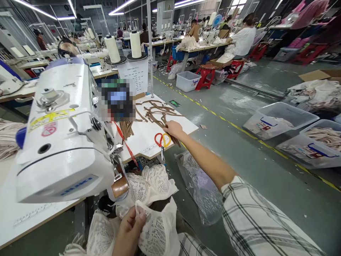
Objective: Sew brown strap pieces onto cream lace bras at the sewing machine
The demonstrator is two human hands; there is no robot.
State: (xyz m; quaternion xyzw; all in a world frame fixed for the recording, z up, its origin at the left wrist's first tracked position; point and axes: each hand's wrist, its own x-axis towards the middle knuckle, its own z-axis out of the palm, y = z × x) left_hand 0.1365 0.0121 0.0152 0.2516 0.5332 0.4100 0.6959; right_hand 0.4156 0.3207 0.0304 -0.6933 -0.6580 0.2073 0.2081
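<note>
My left hand [130, 227] is low in front of me, pinching a piece of white lace fabric [153, 199] that spills over my lap below the sewing machine [61, 135]. My right hand [173, 128] is stretched out to the white side table [149, 140], its fingers closed on a tan fabric strip [160, 122] from a loose pile of such strips. Scissors with red and yellow handles [162, 140] lie on the table just beside that hand. More tan strips [127, 128] hang near the machine.
Two thread cones [124, 46] stand behind the machine. A clear plastic bag [199, 192] hangs beside my right arm. Plastic bins [279, 121] with fabric sit on the floor at right, past a yellow floor line. Other people work at tables farther back.
</note>
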